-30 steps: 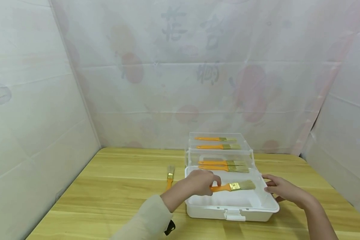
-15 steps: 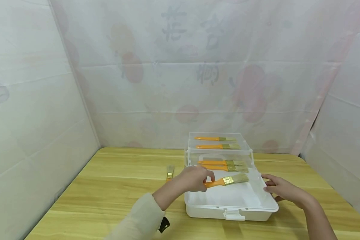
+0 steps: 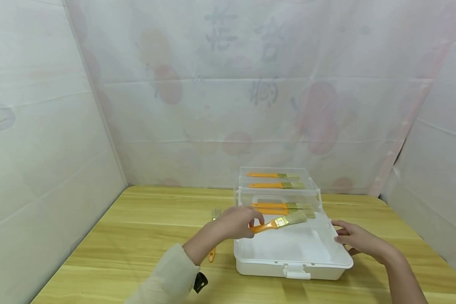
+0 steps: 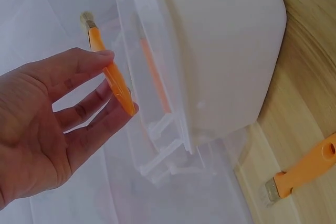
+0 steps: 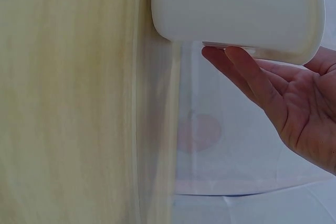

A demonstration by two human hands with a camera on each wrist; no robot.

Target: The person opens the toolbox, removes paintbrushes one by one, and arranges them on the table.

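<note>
The paintbrush (image 3: 279, 222) has an orange handle, a gold metal band and pale bristles; it is tilted, bristles up and to the right, above the left part of the white box (image 3: 292, 264). The left hand (image 3: 233, 223) pinches the handle end between thumb and curled fingers (image 4: 84, 111), forearm reaching in from the lower left. The right hand (image 3: 359, 240) rests with straight, relaxed fingers against the box's right rim, holding nothing. Another brush (image 3: 213, 234) lies on the wooden table (image 3: 144, 236) just left of the box, partly hidden behind the left hand.
</note>
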